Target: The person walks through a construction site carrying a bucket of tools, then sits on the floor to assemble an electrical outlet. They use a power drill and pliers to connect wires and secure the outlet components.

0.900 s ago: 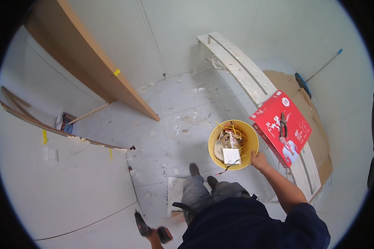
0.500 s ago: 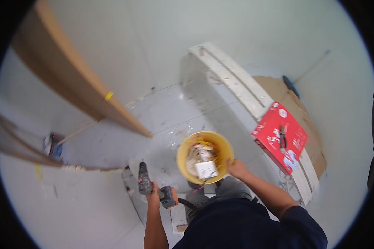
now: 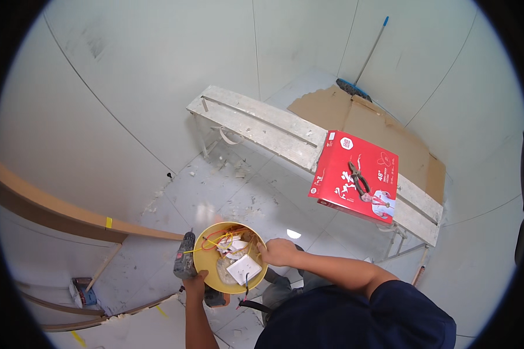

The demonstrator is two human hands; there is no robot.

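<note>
My right hand [image 3: 280, 252] is closed on the rim of a yellow bucket [image 3: 205, 269], held up in front of my legs. Inside the bucket lie a white square plate [image 3: 244, 269], tangled yellow and red wires [image 3: 214, 237] and pale scraps. Just left of the bucket, my left hand [image 3: 194, 282] grips a dusty dark cordless drill [image 3: 185, 256], its chuck pointing away from me. The bucket partly hides the drill's handle and orange-and-grey battery [image 3: 216, 298].
A long, stained white bench [image 3: 256, 126] crosses ahead, with a red box [image 3: 364, 168] picturing pliers on it. Behind are flattened cardboard [image 3: 370, 123] and a blue broom [image 3: 354, 88]. A brown wooden panel [image 3: 58, 210] and a small bag [image 3: 85, 292] are left. Debris dots the floor.
My view has turned toward the bench and broom. The bucket, still in my right hand, is now right beside the drill in my left hand, where a gap was before.
</note>
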